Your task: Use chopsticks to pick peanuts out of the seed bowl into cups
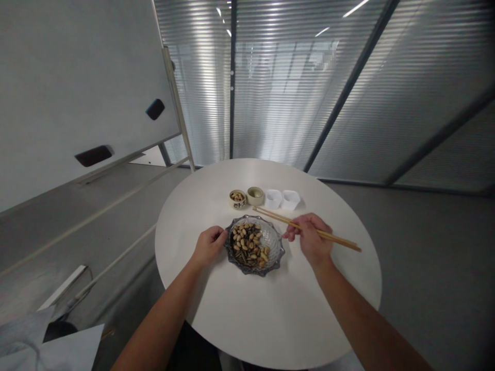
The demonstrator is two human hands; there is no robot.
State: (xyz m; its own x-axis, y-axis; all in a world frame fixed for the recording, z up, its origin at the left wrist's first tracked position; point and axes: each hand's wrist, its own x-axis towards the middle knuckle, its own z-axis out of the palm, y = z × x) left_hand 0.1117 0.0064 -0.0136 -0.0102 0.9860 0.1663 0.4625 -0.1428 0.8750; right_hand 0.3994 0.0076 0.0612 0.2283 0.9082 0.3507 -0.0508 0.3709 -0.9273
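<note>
A faceted glass dish [271, 238] sits mid-table on the round white table [235, 319], holding pale nuts [249, 239] and dark striped sunflower seeds [240, 252]. My left hand [209, 246] lies against the dish's left rim, its fingers curled. My right hand [311, 239] grips a pair of wooden chopsticks [278, 219] above the dish's right side, their tips pointing away from me. Beyond the dish stand a small lettered cup of nuts [237, 199], a beige cup [255, 196] and two small white dishes [273, 199] [291, 199].
A whiteboard [77, 77] on a metal stand [178, 108] rises to the left of the table. Behind it runs a glass wall with slatted blinds [294, 93]. Grey floor [425, 257] surrounds the table.
</note>
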